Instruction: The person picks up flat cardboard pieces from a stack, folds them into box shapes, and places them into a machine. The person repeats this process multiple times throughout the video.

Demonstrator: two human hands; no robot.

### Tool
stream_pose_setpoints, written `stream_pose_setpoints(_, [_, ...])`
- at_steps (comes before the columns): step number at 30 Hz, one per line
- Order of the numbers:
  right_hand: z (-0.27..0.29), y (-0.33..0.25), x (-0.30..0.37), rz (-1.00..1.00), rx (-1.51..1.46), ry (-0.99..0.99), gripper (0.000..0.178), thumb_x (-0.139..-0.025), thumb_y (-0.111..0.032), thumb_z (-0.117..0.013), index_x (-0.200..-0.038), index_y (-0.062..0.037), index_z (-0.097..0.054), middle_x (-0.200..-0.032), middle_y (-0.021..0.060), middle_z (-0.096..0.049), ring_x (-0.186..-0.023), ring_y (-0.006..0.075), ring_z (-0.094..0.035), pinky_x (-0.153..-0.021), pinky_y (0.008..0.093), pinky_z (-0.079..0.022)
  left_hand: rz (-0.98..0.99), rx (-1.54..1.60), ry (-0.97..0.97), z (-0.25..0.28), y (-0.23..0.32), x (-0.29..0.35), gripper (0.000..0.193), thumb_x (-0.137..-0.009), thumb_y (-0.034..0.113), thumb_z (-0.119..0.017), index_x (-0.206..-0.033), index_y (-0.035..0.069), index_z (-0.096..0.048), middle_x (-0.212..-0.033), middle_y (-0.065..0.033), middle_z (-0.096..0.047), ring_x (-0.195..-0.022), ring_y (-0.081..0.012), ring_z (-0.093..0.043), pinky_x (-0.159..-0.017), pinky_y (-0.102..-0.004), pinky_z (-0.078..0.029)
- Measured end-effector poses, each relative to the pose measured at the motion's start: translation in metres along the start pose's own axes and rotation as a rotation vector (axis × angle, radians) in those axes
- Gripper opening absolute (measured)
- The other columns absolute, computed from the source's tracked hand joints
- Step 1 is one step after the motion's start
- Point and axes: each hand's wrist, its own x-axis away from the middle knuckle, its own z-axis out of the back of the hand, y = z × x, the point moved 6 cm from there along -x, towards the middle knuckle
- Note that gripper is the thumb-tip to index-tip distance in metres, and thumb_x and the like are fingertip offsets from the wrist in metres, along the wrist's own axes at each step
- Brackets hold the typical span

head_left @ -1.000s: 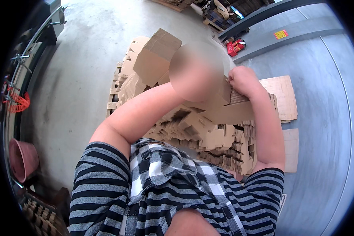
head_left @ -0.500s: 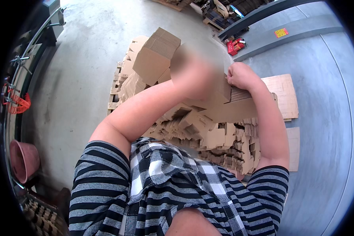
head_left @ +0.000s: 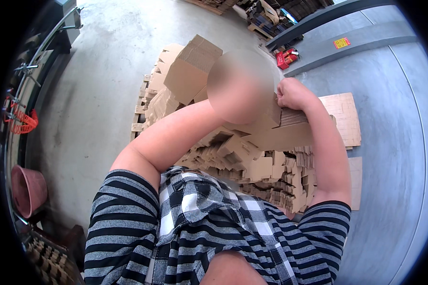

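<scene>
My right hand point(head_left: 296, 94) is closed, its fingers curled at the upper edge of an upright brown cardboard piece point(head_left: 272, 116). Below that hand lies a stack of flat cardboard point(head_left: 292, 134) with its layered edges showing. A round blur covers my left hand point(head_left: 240, 102), hiding its fingers and whatever they touch; that arm reaches in over the cardboard from the left. Beside the blur, on the left, stands a thick block of cardboard sheets point(head_left: 194, 65). Nearer my body sit several bundles of die-cut cardboard point(head_left: 235, 151) with notched edges.
A wooden pallet point(head_left: 138, 109) shows under the pile's left side. Flat boards point(head_left: 341, 118) lie at the right by the grey wall. A red fire-extinguisher box point(head_left: 286, 58) stands at the far right. Leftward are a pink bucket point(head_left: 29, 190) and an orange coiled hose point(head_left: 24, 121).
Both arms keep nearly the same pose, and my right hand stays at the cardboard edge. The whole view has shifted slightly.
</scene>
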Motion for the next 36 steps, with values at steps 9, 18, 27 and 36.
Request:
stream_pose_setpoints(9, [0.03,-0.057,0.071,0.342,-0.049,0.419,0.006,-0.064,-0.003,-0.06,-0.068,-0.0056,-0.057,-0.063,0.0126,-0.056,-0.07,0.029,-0.058,-0.067,0.0366,-0.049,0.05,0.03,0.118,0.013,-0.004,0.003,0.077,-0.05,0.046,-0.08,-0.106,-0.002,-0.058,-0.105,-0.0149,-0.056,-0.104,-0.029,-0.053,-0.092,-0.0445,-0.041])
stream_pose_setpoints(18, [-0.178,-0.073,0.061,-0.007,0.14,0.148,0.013,-0.07,-0.008,-0.059,-0.08,-0.0021,-0.065,-0.084,0.0143,-0.067,-0.078,0.0271,-0.066,-0.065,0.0373,-0.054,0.012,0.076,0.03,0.005,0.0,-0.007,0.089,-0.056,0.051,-0.078,-0.119,-0.005,-0.049,-0.111,-0.016,-0.055,-0.109,-0.0296,-0.052,-0.099,-0.0453,-0.036])
stream_pose_setpoints(27, [-0.091,-0.085,0.091,-0.005,0.091,0.33,0.01,-0.074,-0.008,-0.058,-0.084,-0.0076,-0.061,-0.077,0.0097,-0.062,-0.07,0.0271,-0.065,-0.061,0.0386,-0.053,0.054,0.005,-0.159,0.007,0.0,-0.003,0.105,-0.059,0.053,-0.075,-0.134,-0.009,-0.034,-0.123,-0.0177,-0.051,-0.12,-0.0303,-0.045,-0.107,-0.0493,-0.026])
stream_pose_setpoints(36, [0.021,-0.016,0.055,0.012,0.429,0.453,0.012,-0.073,-0.007,-0.058,-0.073,-0.012,-0.069,-0.079,0.0079,-0.065,-0.08,0.0269,-0.06,-0.078,0.0416,-0.04,0.005,0.031,-0.037,0.013,0.002,0.0,0.104,-0.057,0.051,-0.075,-0.133,-0.009,-0.035,-0.121,-0.0182,-0.052,-0.118,-0.0309,-0.045,-0.106,-0.0485,-0.028])
